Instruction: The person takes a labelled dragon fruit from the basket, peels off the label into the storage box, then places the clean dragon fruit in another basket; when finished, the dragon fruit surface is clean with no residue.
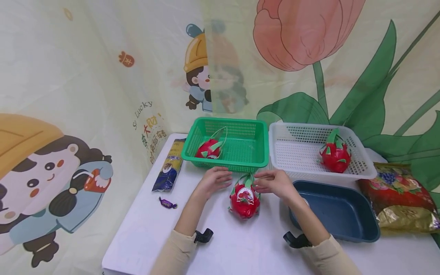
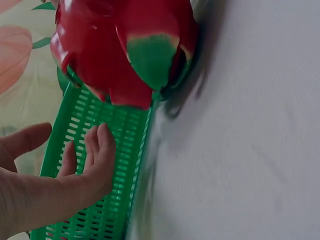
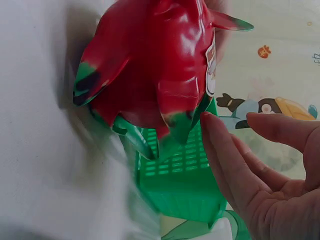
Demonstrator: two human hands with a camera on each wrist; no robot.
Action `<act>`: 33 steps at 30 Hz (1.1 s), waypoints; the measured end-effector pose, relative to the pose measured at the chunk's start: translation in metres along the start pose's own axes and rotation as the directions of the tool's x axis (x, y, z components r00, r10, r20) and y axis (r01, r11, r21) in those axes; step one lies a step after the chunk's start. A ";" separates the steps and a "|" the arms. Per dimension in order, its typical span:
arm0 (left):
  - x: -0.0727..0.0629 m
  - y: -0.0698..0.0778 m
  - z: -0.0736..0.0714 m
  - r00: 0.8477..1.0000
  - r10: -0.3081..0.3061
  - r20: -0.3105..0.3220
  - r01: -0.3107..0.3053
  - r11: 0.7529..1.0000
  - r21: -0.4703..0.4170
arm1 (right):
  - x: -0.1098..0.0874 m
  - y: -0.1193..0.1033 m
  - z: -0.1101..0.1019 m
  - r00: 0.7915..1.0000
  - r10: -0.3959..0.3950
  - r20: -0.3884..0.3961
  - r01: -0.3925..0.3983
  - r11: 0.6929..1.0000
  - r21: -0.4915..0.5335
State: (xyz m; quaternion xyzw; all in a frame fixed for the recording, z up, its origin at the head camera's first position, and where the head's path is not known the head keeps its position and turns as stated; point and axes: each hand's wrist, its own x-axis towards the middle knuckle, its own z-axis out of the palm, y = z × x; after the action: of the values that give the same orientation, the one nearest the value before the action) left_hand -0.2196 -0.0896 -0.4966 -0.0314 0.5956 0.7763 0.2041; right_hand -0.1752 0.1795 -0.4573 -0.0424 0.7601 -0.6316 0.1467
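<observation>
A red dragon fruit (image 1: pixel 244 199) with green-tipped scales and a round label lies on the white table, in front of the green basket (image 1: pixel 225 163). To its left is my left hand (image 1: pixel 215 180), fingers loosely bent and apart from the fruit; the left wrist view shows the hand (image 2: pixel 75 172) holding nothing. On the other side, my right hand (image 1: pixel 275 184) has its fingertips close to the fruit's leafy top. From the right wrist view, those fingers (image 3: pixel 225 155) look fairly straight; whether they touch the scales I cannot tell.
A second dragon fruit (image 1: pixel 209 148) sits inside the green basket, a third (image 1: pixel 335 156) inside the white basket (image 1: pixel 292 170). An empty dark blue basin (image 1: pixel 338 214) stands at right, beside a red-gold bag (image 1: pixel 395 194). At left lie a blue-gold packet (image 1: pixel 169 166) and a purple candy (image 1: pixel 167 203).
</observation>
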 end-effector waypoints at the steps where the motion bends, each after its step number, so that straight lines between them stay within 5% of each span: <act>1: 0.001 -0.002 0.002 1.000 0.006 0.029 -0.007 0.999 0.033 | -0.001 0.000 0.000 1.000 0.006 0.008 -0.006 1.000 0.011; 6: 0.006 -0.009 0.006 0.992 0.002 0.128 -0.023 0.987 0.159 | -0.002 0.002 0.002 0.998 0.058 0.020 -0.058 0.998 0.033; 13: 0.008 -0.013 0.012 0.989 -0.006 0.146 -0.040 0.952 0.305 | -0.003 0.005 0.003 0.997 0.064 0.052 -0.068 0.995 0.068; 21: 0.009 -0.014 0.015 0.994 -0.009 0.108 -0.017 0.971 0.240 | -0.004 0.009 0.006 0.993 0.092 0.069 -0.096 0.993 0.072; 33: 0.008 -0.017 0.013 0.999 0.008 0.048 -0.020 0.967 0.256 | -0.003 0.015 0.003 0.991 0.072 0.111 -0.078 0.996 0.051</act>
State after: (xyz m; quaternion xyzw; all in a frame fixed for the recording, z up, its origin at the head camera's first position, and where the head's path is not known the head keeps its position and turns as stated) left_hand -0.2185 -0.0712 -0.5111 0.0174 0.6861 0.6949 0.2149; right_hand -0.1697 0.1802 -0.4716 -0.0443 0.7344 -0.6430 0.2126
